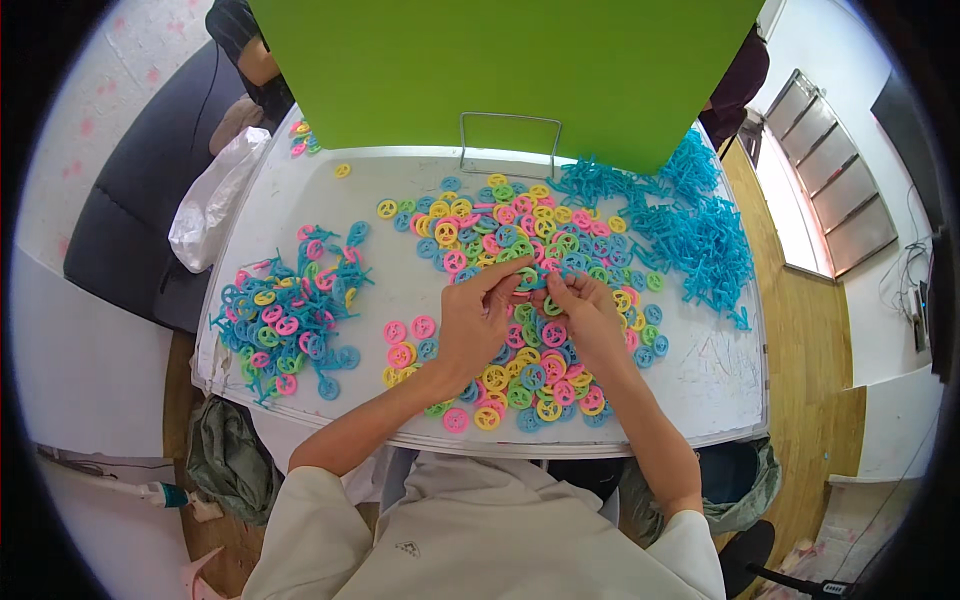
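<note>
Over the middle of the white table (370, 290), my two hands meet at their fingertips. My left hand (468, 325) pinches a small green plastic wheel (525, 281). Closed beside it, my right hand (592, 322) grips a small blue plastic piece (544, 277) against the wheel; the fingers partly hide both. Beneath them spreads a pile of loose spoked wheels (530, 378) in pink, yellow, green and blue. To the right lies a heap of blue plastic stems (712, 245). A heap of wheels joined with blue stems (285, 320) sits on the left.
A tall green board (510, 70) stands at the table's back, with a bent wire stand (510, 116) before it. A white plastic bag (215, 210) lies at the left edge, near a dark padded seat (140, 190). Other people's arms show beyond the board.
</note>
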{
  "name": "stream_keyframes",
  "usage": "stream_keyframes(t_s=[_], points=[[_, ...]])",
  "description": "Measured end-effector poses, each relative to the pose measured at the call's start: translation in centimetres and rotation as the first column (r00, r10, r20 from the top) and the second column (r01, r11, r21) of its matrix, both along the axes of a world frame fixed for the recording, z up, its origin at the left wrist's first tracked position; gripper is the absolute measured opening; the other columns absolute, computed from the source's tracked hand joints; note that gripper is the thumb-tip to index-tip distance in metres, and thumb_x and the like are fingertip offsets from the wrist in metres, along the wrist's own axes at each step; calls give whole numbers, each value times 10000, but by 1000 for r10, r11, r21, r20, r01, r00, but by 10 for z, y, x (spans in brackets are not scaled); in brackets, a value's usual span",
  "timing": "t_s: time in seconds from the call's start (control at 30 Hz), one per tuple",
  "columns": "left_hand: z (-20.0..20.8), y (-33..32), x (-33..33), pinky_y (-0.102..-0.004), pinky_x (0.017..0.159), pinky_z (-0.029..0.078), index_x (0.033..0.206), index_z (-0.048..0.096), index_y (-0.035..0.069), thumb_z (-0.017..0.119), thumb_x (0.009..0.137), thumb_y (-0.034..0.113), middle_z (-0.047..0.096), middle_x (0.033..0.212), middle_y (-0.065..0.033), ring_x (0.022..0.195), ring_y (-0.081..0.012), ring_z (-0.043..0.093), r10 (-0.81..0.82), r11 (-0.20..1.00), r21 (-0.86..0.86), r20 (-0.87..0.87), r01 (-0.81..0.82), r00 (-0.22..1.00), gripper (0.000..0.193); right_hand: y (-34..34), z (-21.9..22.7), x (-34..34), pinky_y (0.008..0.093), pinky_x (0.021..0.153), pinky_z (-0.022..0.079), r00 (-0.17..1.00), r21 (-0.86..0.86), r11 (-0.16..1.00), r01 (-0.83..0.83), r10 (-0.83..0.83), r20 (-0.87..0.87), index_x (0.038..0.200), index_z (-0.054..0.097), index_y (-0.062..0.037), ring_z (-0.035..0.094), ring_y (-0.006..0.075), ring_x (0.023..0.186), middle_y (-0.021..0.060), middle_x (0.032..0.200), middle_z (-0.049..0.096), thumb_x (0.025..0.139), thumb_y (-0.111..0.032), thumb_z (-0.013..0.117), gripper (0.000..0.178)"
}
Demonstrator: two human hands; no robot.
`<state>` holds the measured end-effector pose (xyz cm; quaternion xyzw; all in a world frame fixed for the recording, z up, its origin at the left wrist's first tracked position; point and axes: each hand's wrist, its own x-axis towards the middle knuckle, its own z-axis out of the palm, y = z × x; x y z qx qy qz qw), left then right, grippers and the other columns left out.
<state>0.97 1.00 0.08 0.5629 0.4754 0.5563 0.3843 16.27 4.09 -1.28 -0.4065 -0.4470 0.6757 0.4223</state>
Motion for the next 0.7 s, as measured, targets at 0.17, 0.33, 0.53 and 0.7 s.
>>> stream_keyframes(t_s=[0.17, 0.33, 0.53, 0.7], points=[[3, -2, 0, -236, 594, 497, 1150, 626, 9, 488, 937, -17, 692, 935, -102, 772, -127, 666, 35, 999, -30, -100, -38, 994, 256, -2, -6, -2, 302, 780, 514, 997, 77, 995, 57, -62, 54, 910, 608, -8, 618, 123, 798, 39, 828, 624, 953, -225, 566, 225], [-4, -1, 2, -237, 567, 466, 1133, 631, 20, 495, 938, 9, 689, 878, -86, 778, -99, 657, 27, 999, 29, 29, -28, 999, 237, -2, 4, -4, 310, 796, 540, 979, -300, 954, 15, -75, -189, 896, 602, -1, 626, 124, 775, 62, 823, 638, 953, -206, 562, 217], [5, -2, 1, -236, 559, 455, 1115, 637, 20, 500, 941, 25, 674, 884, -74, 697, -91, 621, 39, 999, -26, -98, -42, 994, 222, -5, -7, -10, 228, 655, 480, 961, 153, 958, 244, -260, 95, 820, 589, -25, 571, 75, 682, -9, 687, 575, 907, -169, 632, 173], [-7, 10, -9, -219, 569, 443, 1097, 639, 18, 541, 921, 37, 651, 844, -45, 716, -63, 570, -33, 996, -83, 113, 42, 993, 202, -5, 10, -5, 241, 572, 415, 854, 539, 832, 131, -371, 365, 795, 558, -7, 505, 71, 629, 21, 666, 559, 839, -150, 699, 206]])
